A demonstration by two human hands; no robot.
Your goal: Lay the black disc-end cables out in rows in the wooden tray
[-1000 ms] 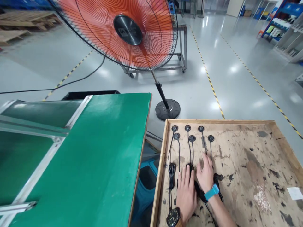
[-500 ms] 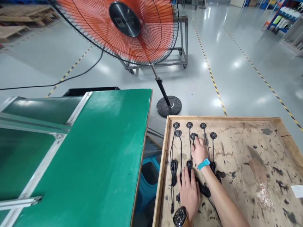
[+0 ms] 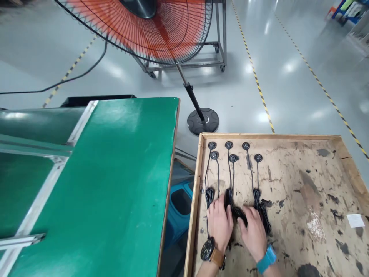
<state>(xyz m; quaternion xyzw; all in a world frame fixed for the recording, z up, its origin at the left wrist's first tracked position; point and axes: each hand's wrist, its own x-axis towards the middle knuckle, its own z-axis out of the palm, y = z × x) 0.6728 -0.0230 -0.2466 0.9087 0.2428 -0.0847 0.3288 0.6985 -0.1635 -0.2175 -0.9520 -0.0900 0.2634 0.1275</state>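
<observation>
Several round black parts with silver centres and cables lie in two rows, including a front-row disc and a far-left disc. Their cables run toward me into coiled bundles. My left hand, with a watch on the wrist, curls over the cable coming from the second-column disc; its coil is mostly hidden under the fingers. Between my hands lies a black cable bundle, gripped at its right end by the thumb and fingers of my right hand, which wears a blue band. Another cable bundle lies just right of that hand.
A raised wooden rim borders the stained board. White paper lies at its right. A green table stands to the left, with a blue stool in the gap. Beyond are an orange fan and a metal cart.
My right hand has left the front-row disc and come back toward me to the cable bundle. My left hand has drawn its fingers in and shifted slightly. The view has tilted down.
</observation>
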